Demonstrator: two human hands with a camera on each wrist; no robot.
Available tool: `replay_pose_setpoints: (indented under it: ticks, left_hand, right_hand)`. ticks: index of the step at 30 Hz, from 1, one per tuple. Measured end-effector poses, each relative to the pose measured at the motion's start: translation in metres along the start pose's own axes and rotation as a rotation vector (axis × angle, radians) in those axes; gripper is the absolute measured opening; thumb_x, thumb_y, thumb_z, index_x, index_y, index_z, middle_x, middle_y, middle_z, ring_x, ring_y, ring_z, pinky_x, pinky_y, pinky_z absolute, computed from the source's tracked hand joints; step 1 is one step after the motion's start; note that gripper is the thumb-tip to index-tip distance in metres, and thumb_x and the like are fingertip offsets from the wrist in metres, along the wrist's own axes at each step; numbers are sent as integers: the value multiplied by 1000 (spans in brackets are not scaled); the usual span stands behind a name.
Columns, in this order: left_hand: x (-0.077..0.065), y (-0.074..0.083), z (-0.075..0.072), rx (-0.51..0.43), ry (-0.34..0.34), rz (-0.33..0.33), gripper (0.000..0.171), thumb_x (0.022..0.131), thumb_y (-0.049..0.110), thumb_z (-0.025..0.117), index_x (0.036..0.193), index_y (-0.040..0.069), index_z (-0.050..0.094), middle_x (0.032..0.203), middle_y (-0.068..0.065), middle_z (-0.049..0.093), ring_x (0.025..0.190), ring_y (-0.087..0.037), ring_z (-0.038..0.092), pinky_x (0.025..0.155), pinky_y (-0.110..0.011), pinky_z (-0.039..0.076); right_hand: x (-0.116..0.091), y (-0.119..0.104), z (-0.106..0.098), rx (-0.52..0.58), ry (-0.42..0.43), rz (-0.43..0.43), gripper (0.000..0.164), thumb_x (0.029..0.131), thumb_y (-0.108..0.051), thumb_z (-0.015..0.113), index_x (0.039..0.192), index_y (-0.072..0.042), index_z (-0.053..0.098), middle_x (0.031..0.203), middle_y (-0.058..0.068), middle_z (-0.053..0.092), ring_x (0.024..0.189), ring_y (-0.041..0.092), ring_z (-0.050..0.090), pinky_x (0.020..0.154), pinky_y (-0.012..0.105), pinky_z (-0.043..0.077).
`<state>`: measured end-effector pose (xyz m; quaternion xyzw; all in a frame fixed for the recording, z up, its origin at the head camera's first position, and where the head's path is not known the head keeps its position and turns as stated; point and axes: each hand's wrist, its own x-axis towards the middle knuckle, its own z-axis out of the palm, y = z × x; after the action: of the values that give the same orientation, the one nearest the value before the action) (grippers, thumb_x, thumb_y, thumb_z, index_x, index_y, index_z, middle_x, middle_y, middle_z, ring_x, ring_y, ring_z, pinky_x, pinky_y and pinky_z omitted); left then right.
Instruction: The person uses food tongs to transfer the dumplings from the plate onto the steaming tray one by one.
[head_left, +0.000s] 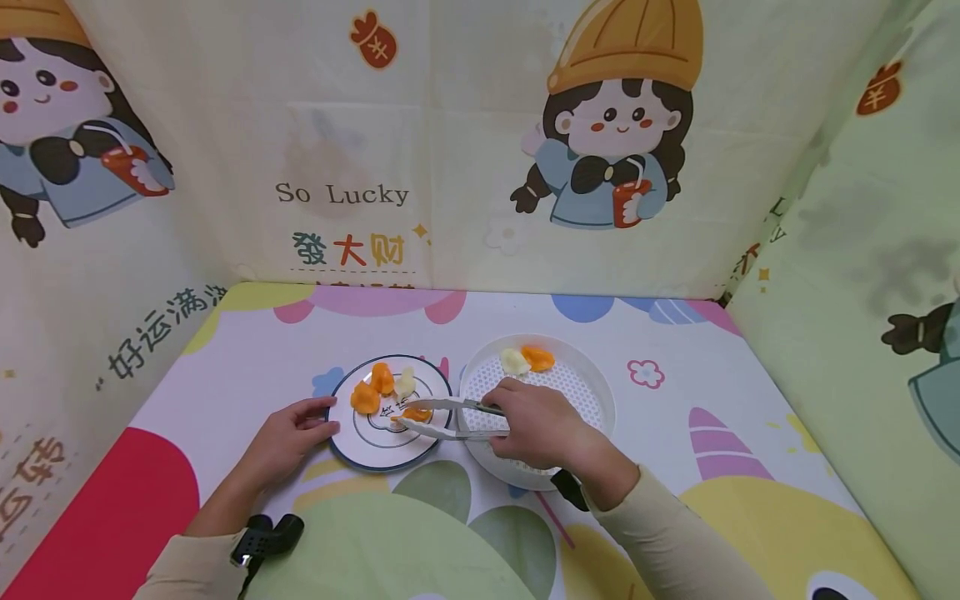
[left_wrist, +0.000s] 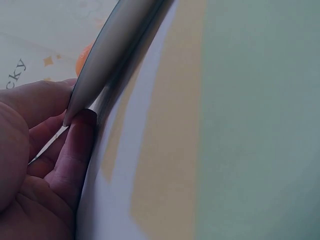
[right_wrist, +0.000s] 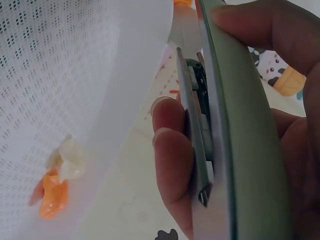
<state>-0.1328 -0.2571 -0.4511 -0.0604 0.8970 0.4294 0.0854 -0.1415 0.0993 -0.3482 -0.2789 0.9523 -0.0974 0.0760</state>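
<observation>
My left hand (head_left: 288, 440) pinches the near-left rim of a white plate with a dark blue edge (head_left: 386, 457). In the left wrist view the plate's rim (left_wrist: 117, 47) runs between its fingers. On the plate lie two orange pieces (head_left: 365, 398) and a pale yellow piece (head_left: 405, 383). My right hand (head_left: 542, 423) grips metal tongs (head_left: 442, 403) with a green-backed handle (right_wrist: 250, 135). The tongs' tips reach over the plate, around another orange piece (head_left: 417, 413). Beneath the right hand is a white perforated basket (head_left: 605, 400) holding a pale piece (head_left: 513, 361) and an orange one (head_left: 537, 358).
The plate and basket stand side by side on a colourfully printed tablecloth (head_left: 652, 433). Behind the table hangs a cream cloth (head_left: 465, 150) with cartoon figures and lettering, which also closes off both sides. Each wrist wears a black strap (head_left: 264, 542).
</observation>
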Motion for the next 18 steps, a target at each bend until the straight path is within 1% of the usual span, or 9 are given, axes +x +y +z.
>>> replay_pose_setpoints:
  ticks: [9, 14, 18]
  left_hand:
    - [-1, 2, -1, -2, 0, 12, 63, 95, 39, 68, 143, 2, 51, 129, -25, 58, 113, -37, 55, 100, -53, 47]
    - [0, 1, 0, -1, 2, 5, 63, 95, 39, 69, 143, 2, 51, 129, -24, 58, 113, -37, 55, 100, -53, 47]
    - [0, 1, 0, 4, 0, 3, 63, 95, 39, 68, 143, 3, 51, 130, -25, 58, 114, -37, 55, 100, -54, 47]
  right_hand:
    - [-1, 5, 1, 6, 50, -50, 31, 87, -23, 71, 117, -12, 71, 107, 0, 64, 85, 15, 57, 71, 33, 51]
    - [-3, 9, -1, 42, 81, -44, 31, 87, -21, 73, 116, -12, 70, 104, 0, 62, 83, 15, 55, 69, 32, 49]
    - [-6, 13, -4, 85, 108, -36, 30, 87, -21, 73, 116, -12, 70, 105, 0, 63, 84, 15, 55, 71, 32, 49]
